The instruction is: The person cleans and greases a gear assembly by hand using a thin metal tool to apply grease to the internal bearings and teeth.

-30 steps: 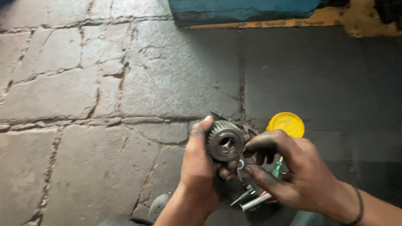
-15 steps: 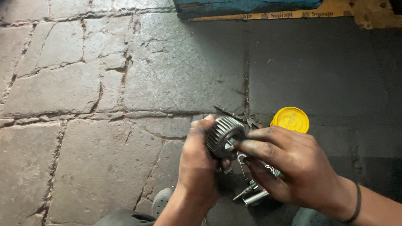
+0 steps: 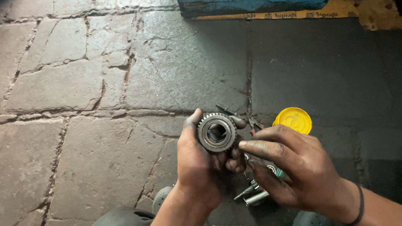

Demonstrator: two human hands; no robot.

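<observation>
My left hand (image 3: 202,165) grips a round toothed steel gear (image 3: 217,132) with a hollow centre, thumb on its left rim and fingers wrapped behind it. My right hand (image 3: 293,169), greasy and wearing a dark wristband, sits just right of the gear with its fingers pointing toward it; the fingertips are close to the gear and to my left fingers. Whether the right hand holds a small part is hidden by the fingers. Both hands hover above the stone floor (image 3: 73,134).
A yellow round lid (image 3: 293,119) lies on the floor beyond my right hand. Metal bits and a small shaft (image 3: 251,194) lie under the hands, with dark pliers-like tools (image 3: 250,119) behind. A blue and yellow board (image 3: 260,7) runs along the top.
The gear has turned so its hollow centre faces the camera more squarely. My right hand's fingers have stretched out toward it. The view has shifted slightly.
</observation>
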